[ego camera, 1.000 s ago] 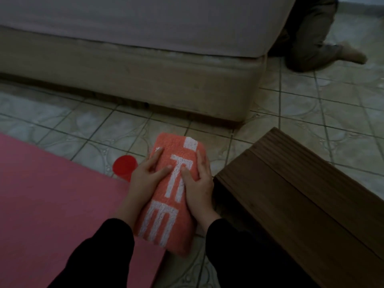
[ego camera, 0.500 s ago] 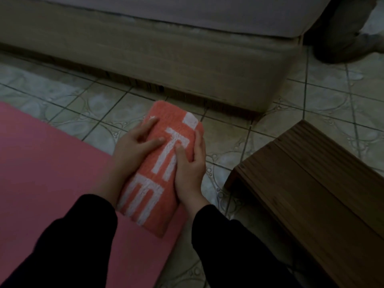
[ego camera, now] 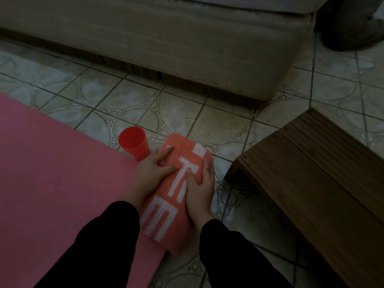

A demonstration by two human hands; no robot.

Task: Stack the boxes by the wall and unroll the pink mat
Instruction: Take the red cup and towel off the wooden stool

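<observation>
The pink mat (ego camera: 54,183) lies flat on the tiled floor at the left. A folded orange towel with white letters (ego camera: 176,196) lies across the mat's right corner and the tiles. My left hand (ego camera: 153,171) rests on the towel's left side with its fingers straight and spread. On the towel's right edge, my right hand (ego camera: 200,190) has its thumb on top and its fingers curled over the side. No boxes show in this view.
A red plastic cup (ego camera: 135,144) stands at the mat's edge, just above my left hand. A dark wooden bench (ego camera: 311,179) fills the right side. A bed base (ego camera: 166,44) runs across the top, and another person's leg (ego camera: 349,28) shows at the top right.
My hands and the towel have shifted a little toward me and to the right. The red cup, hidden half a second ago, shows again beside my left hand. Both hands stay on the towel.
</observation>
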